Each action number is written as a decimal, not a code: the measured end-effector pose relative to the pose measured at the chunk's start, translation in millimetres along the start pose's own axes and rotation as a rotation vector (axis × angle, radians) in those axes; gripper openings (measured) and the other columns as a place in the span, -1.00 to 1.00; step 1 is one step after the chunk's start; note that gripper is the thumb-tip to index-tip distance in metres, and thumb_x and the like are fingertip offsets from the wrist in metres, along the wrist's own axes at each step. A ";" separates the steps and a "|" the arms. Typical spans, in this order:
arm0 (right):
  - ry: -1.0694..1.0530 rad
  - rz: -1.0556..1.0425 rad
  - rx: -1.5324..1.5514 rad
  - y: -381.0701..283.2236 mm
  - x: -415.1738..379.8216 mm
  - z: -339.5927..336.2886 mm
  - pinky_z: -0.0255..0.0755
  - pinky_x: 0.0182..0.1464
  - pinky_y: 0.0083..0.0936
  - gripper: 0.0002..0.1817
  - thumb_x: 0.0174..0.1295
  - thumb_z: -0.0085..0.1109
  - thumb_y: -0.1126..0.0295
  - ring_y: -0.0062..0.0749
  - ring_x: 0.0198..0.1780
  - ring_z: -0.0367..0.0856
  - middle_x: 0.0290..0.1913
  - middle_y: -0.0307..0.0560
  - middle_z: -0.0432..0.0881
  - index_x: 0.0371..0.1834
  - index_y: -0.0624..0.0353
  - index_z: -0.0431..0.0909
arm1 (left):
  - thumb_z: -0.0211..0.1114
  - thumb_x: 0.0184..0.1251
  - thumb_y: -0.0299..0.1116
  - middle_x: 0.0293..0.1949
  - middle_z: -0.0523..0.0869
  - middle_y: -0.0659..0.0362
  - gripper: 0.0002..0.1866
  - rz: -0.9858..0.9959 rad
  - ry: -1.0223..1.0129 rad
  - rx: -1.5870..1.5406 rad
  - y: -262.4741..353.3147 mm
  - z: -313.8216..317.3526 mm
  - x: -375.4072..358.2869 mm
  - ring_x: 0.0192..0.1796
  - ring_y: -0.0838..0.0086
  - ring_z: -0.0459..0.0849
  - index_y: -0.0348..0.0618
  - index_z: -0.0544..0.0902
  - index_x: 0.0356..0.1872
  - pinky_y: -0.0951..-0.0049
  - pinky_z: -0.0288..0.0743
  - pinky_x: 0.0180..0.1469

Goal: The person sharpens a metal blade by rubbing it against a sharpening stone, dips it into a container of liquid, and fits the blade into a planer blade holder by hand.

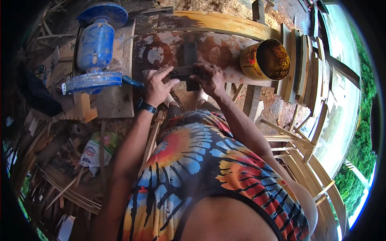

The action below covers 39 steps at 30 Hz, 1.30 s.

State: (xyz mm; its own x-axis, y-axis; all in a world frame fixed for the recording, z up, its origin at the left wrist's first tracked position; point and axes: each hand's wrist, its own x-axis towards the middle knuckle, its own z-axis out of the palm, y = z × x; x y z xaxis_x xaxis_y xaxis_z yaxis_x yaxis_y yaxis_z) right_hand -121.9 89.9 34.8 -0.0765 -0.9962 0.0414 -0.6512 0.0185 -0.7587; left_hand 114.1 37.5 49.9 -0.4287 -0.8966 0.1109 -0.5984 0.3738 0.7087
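A dark, flat rectangular piece (183, 72) lies crosswise between my two hands; its exact kind I cannot make out. My left hand (157, 86) pinches its left end, with the thumb on the near side and the fingers along the far side. At its right end my right hand (210, 79) grips it with bent fingers. Beneath it runs a long dark block (190, 54), pointing away from me on the stained workbench (225, 72). The block's near end shows below the flat piece, close to the bench's front edge.
A blue grinder-like machine (95, 48) with a large disc stands left of my left hand. On the right is a stained yellow bucket (265, 60). A wooden beam (225, 22) lies along the bench's far side. Boards (299, 68) stack at right; a printed bag (95, 150) lies lower left.
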 end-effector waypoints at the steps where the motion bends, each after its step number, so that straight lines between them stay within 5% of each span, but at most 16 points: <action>1: -0.007 -0.031 -0.056 1.5 -0.4 -2.9 0.59 0.10 -0.20 -0.49 0.13 0.54 0.09 -0.04 0.03 0.73 -0.08 0.04 0.78 0.10 0.06 0.71 | 0.58 0.13 -0.27 0.15 0.77 0.05 -0.54 0.003 0.006 0.019 -0.9 3.3 -3.5 0.09 0.19 0.66 -0.13 0.77 0.08 0.27 0.53 0.20; 8: 0.018 -0.050 -0.025 27.2 -17.5 -13.0 0.58 0.04 -0.19 -0.48 0.04 0.59 0.11 -0.06 0.00 0.71 -0.06 -0.02 0.75 0.08 0.01 0.72 | 0.54 0.15 -0.16 -0.27 0.78 0.02 -0.58 0.036 0.062 -0.022 11.0 32.5 -7.5 -0.20 0.20 0.62 0.03 0.81 0.05 0.15 0.46 -0.05; 11: 0.037 -0.047 -0.038 31.0 11.1 -15.4 0.61 0.01 -0.21 -0.46 0.03 0.59 0.11 -0.03 -0.03 0.72 -0.06 0.02 0.76 0.10 0.01 0.71 | 0.47 0.21 -0.05 -0.36 0.74 -0.01 -0.61 0.002 0.007 0.144 3.9 30.5 25.2 -0.20 0.15 0.64 0.09 0.81 0.03 0.10 0.45 -0.01; 15: 0.063 -0.029 -0.023 36.7 55.3 -16.9 0.60 0.05 -0.18 -0.40 -0.04 0.63 0.09 -0.02 0.00 0.73 -0.05 0.01 0.78 0.10 -0.01 0.71 | 0.40 0.26 -0.01 -0.32 0.76 -0.08 -0.62 0.047 -0.017 0.150 -5.6 29.5 78.8 -0.17 0.01 0.66 0.07 0.82 0.01 0.10 0.44 0.04; 19: 0.068 0.058 -0.039 23.6 12.5 -13.1 0.55 0.13 -0.16 -0.38 -0.09 0.65 0.06 -0.07 0.04 0.72 -0.03 -0.01 0.78 0.08 0.00 0.73 | 0.39 0.28 -0.06 -0.12 0.82 0.03 -0.62 0.096 0.028 0.145 -5.7 43.0 32.6 -0.13 0.11 0.66 0.08 0.80 0.07 0.14 0.40 0.08; 20: 0.096 0.012 -0.067 19.3 -1.7 -11.0 0.54 0.16 -0.15 -0.36 -0.09 0.65 0.04 -0.07 0.03 0.73 -0.03 0.00 0.78 0.10 0.00 0.72 | 0.38 0.29 -0.09 0.00 0.82 0.06 -0.60 0.009 -0.106 0.168 16.5 29.4 17.7 -0.09 0.14 0.66 0.08 0.78 0.11 0.15 0.39 0.09; 21: 0.122 -0.032 -0.095 16.0 -15.8 -8.6 0.53 0.18 -0.14 -0.34 -0.08 0.65 0.03 -0.06 0.02 0.74 -0.02 0.01 0.78 0.12 0.00 0.70 | 0.37 0.30 -0.12 0.06 0.80 0.08 -0.60 0.137 0.022 0.084 -4.5 51.0 -1.1 -0.14 0.15 0.68 0.07 0.77 0.13 0.15 0.39 0.07; 23: 0.086 0.121 -0.009 12.1 -20.3 -8.0 0.58 0.13 -0.17 -0.32 -0.06 0.64 0.00 -0.01 0.00 0.75 -0.03 0.05 0.78 0.16 0.00 0.67 | 0.35 0.32 -0.15 0.06 0.80 0.09 -0.65 0.049 -0.062 0.151 13.8 44.0 -3.4 -0.18 0.16 0.72 0.05 0.78 0.09 0.16 0.42 0.01; 26: 0.117 0.063 0.031 32.6 24.3 -2.5 0.64 0.04 -0.25 -0.29 -0.06 0.64 -0.03 -0.04 -0.01 0.78 -0.06 0.08 0.78 0.16 0.04 0.66 | 0.34 0.36 -0.16 -0.05 0.83 0.07 -0.70 0.225 0.066 0.222 -14.7 60.4 35.7 -0.24 0.17 0.76 0.04 0.79 0.03 0.14 0.45 -0.03; 29: 0.067 0.084 0.018 36.7 59.3 -15.8 0.64 0.04 -0.27 -0.26 -0.07 0.64 -0.06 -0.06 0.00 0.78 -0.05 0.09 0.78 0.17 0.04 0.65 | 0.30 0.41 -0.13 -0.18 0.83 0.02 -0.69 0.068 -0.174 0.356 12.4 36.6 83.5 -0.28 0.10 0.77 0.04 0.77 0.07 0.12 0.46 -0.04; 33: 0.077 0.140 0.120 27.7 19.9 -7.8 0.62 0.01 -0.37 -0.35 -0.02 0.67 0.12 -0.33 -0.04 0.77 -0.08 0.02 0.79 0.15 0.11 0.66 | 0.32 0.40 -0.12 -0.12 0.82 0.01 -0.66 0.101 -0.014 0.230 -4.8 60.1 37.7 -0.25 0.07 0.79 0.08 0.77 0.11 0.09 0.48 0.07; 34: 0.016 0.227 0.048 19.2 2.1 -12.7 0.63 0.10 -0.27 -0.26 -0.10 0.67 -0.01 -0.08 0.04 0.78 -0.03 0.09 0.78 0.15 0.10 0.65 | 0.32 0.41 -0.12 -0.08 0.82 0.02 -0.65 0.031 -0.105 0.202 8.4 51.2 21.7 -0.20 0.11 0.80 0.09 0.75 0.14 0.09 0.48 0.09; 37: 0.118 0.143 -0.043 11.9 -7.7 -10.1 0.64 0.06 -0.30 -0.31 -0.07 0.67 0.05 -0.15 0.01 0.79 -0.07 0.07 0.79 0.13 0.11 0.66 | 0.26 0.43 -0.21 0.01 0.79 0.03 -0.66 0.008 -0.083 0.042 15.6 51.8 17.3 -0.11 0.23 0.82 0.12 0.73 0.18 0.08 0.47 0.11; 38: 0.116 0.205 0.357 24.1 4.0 -3.0 0.64 0.03 -0.34 -0.36 -0.03 0.65 0.10 -0.18 -0.04 0.81 -0.12 0.04 0.80 0.12 0.10 0.66 | 0.25 0.43 -0.23 0.02 0.79 0.02 -0.67 -0.024 -0.030 -0.151 -12.1 74.5 32.8 -0.11 0.24 0.82 0.12 0.73 0.16 0.09 0.48 0.11; 39: 0.118 0.167 0.284 28.3 22.7 -4.8 0.64 0.03 -0.36 -0.36 -0.03 0.65 0.11 -0.20 -0.04 0.81 -0.12 0.04 0.81 0.12 0.10 0.66 | 0.23 0.43 -0.25 0.02 0.79 0.03 -0.68 -0.057 -0.096 -0.029 2.4 61.5 49.6 -0.13 0.25 0.82 0.12 0.74 0.15 0.08 0.49 0.10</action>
State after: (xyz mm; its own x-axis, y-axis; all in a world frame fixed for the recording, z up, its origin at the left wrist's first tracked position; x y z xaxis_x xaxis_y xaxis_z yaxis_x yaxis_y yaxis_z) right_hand -145.7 68.3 17.4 -0.2613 -0.9646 -0.0361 -0.3873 0.1390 -0.9114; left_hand 49.7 8.6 14.3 -0.4578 -0.8891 0.0037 -0.6048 0.3144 0.7317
